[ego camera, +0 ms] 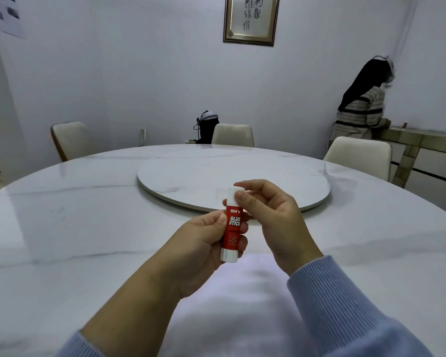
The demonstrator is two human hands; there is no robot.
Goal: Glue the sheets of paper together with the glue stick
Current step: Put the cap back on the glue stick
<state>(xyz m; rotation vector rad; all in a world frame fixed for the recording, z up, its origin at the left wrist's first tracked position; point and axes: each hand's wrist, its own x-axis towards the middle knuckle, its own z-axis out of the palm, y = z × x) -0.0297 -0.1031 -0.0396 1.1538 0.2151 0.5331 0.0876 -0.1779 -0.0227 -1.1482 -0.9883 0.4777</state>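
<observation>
A red glue stick (232, 228) with a white cap (234, 195) and a white base stands upright in the air above the table. My left hand (204, 243) grips its red body, thumb on the front. My right hand (268, 212) pinches the white cap between thumb and fingers. White sheets of paper (232, 305) lie flat on the table near its front edge, below and between my forearms; their edges are hard to make out against the white tabletop.
The round white marble table (62, 240) carries a round turntable (232, 179) at its centre. Three cream chairs (232, 135) stand around the far side. A person in a striped top (361, 112) stands at a sideboard (422, 140) at the right.
</observation>
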